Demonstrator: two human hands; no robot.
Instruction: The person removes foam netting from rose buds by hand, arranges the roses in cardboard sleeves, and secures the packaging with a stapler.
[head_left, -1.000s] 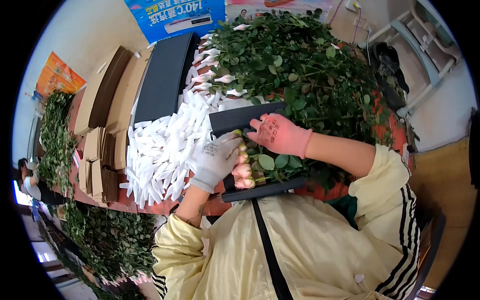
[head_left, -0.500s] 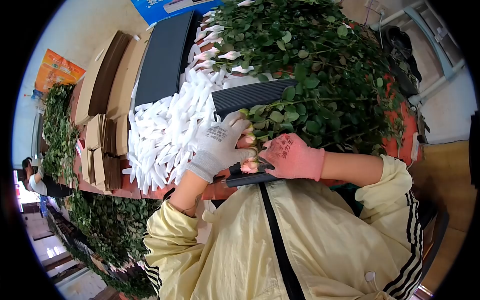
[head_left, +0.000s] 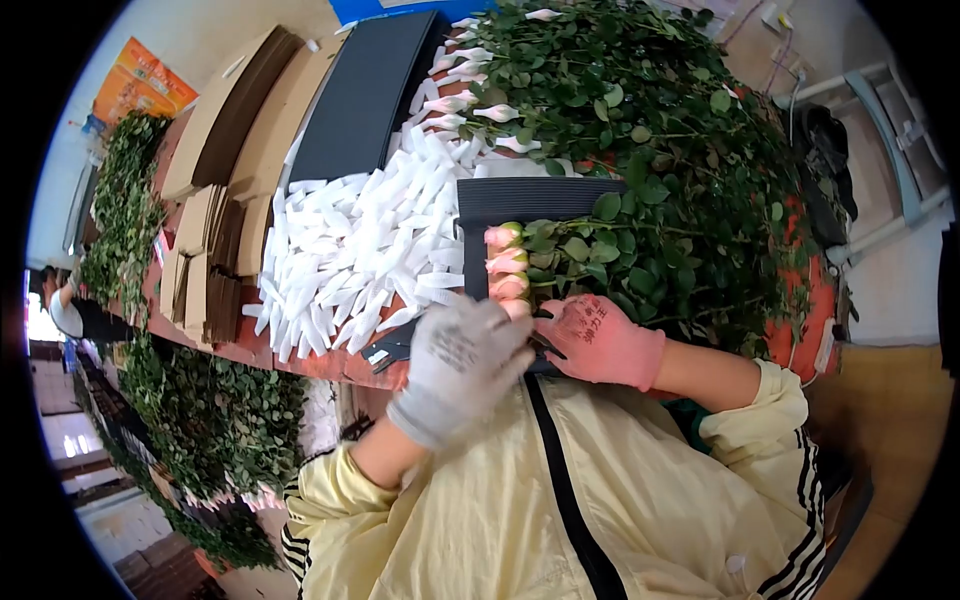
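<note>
Several pink roses lie in a row on black corrugated sheet, heads to the left and leafy stems to the right. My right hand, in a pink glove, rests beside the nearest rose heads with its fingers curled closed at the stem of the nearest rose. In a pale grey glove, my left hand is smeared by motion just below and left of the row, and its fingers partly cover the lowest head. Whether it holds anything does not show. A black strip lies left of this hand.
White foam sleeves are heaped left of the roses. Behind them stand a dark sheet stack and folded cardboard. Leafy rose stems with white-wrapped heads cover the back right. Another person is at far left.
My left hand has drawn back from the rose heads toward my body, uncovering them and the sheet beneath. My right hand has stayed by the stems. The view has shifted slightly.
</note>
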